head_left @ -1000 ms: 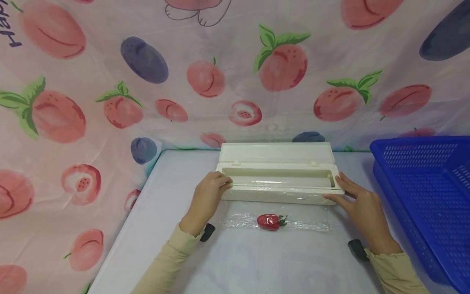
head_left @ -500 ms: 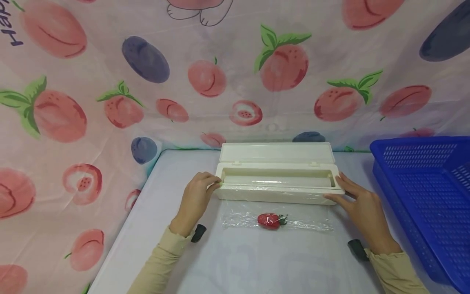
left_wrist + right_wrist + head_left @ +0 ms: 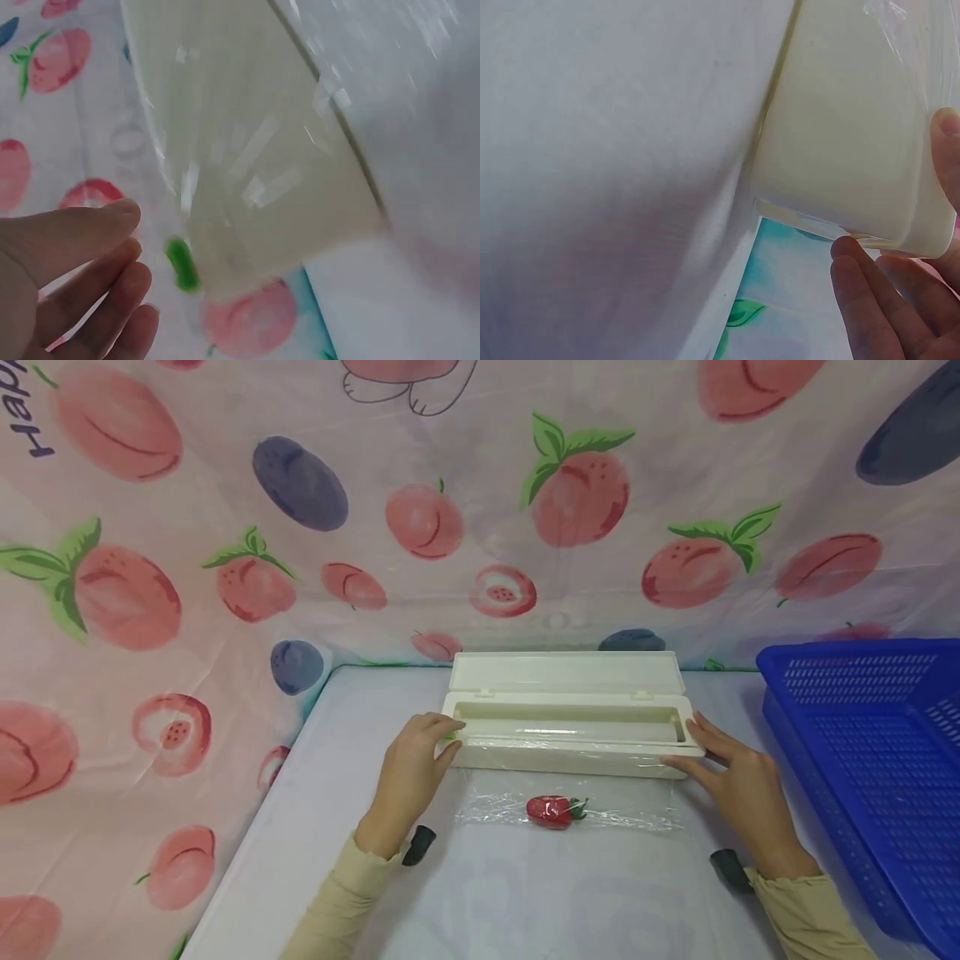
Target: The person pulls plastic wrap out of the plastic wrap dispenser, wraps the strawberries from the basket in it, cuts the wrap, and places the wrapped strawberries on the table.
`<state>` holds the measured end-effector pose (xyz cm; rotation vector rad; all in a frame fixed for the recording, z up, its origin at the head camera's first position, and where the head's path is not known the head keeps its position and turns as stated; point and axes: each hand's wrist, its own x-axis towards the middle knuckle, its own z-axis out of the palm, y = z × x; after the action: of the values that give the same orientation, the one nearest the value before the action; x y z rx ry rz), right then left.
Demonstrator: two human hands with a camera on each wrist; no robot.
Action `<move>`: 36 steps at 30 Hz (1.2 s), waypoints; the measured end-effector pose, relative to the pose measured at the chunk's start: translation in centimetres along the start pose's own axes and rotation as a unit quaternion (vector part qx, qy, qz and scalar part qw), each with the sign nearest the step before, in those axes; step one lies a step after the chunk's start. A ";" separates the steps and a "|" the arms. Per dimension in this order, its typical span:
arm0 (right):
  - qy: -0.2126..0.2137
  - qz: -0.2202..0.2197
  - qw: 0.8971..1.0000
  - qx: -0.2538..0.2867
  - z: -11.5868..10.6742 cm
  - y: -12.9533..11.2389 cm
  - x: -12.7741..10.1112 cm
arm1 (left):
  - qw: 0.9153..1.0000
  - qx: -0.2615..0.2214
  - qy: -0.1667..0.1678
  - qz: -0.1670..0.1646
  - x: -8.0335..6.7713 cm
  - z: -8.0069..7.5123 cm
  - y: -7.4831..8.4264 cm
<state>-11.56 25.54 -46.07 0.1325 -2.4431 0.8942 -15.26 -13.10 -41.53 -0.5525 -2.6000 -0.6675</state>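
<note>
Now: both hands at the ends of 1 cream film dispenser, lid open, mid-table, far side.

L hand at dispenser's left end, fingers loosely spread by a green tab; R hand at right end, fingers fairly straight, pressing the wall. Film sheet runs from dispenser front toward the person, w/ 1 strawberry on it. 1 blue basket right of dispenser. Risk, my guess: film could cling, wrinkle or tear ragged if box slides on the table.
</note>
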 end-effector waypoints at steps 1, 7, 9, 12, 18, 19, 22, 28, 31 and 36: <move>0.000 0.000 1.000 -0.002 0.0 0.0 0.0 | 1.000 -0.006 0.002 0.008 -0.1 0.0 0.5; -0.005 0.008 1.000 -0.006 0.0 0.0 0.0 | 0.999 -0.034 -0.022 0.037 -0.9 1.2 3.3; -0.005 0.009 1.000 -0.004 -0.1 0.0 0.0 | 0.997 -0.038 -0.044 0.044 -1.2 1.9 4.0; -0.005 0.008 1.000 -0.001 -0.1 0.1 0.1 | 0.994 -0.045 -0.077 0.058 -1.7 2.9 5.1; -0.007 0.012 1.000 0.003 0.0 -0.1 0.0 | 0.990 -0.046 -0.111 0.076 -2.5 4.4 6.5; -0.007 0.013 1.000 0.002 0.0 -0.1 0.0 | 0.989 -0.042 -0.115 0.078 -2.6 4.6 6.7; -0.008 0.014 1.000 0.000 0.0 -0.1 0.0 | 0.987 -0.042 -0.128 0.082 -2.8 5.1 7.1; -0.007 0.013 1.000 0.005 0.0 0.0 0.0 | 0.982 -0.034 -0.151 0.104 -3.2 6.3 7.5; -0.001 0.012 1.000 0.009 0.2 0.0 0.0 | 0.981 -0.010 -0.149 0.122 -3.4 6.7 7.6; -0.003 0.016 1.000 0.009 0.1 0.0 0.1 | 0.980 0.011 -0.140 0.142 -3.5 7.1 7.6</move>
<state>-11.63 25.52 -46.08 0.1023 -2.4503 0.9315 -10.70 -4.17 -46.12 -1.0556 -2.6989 -0.4945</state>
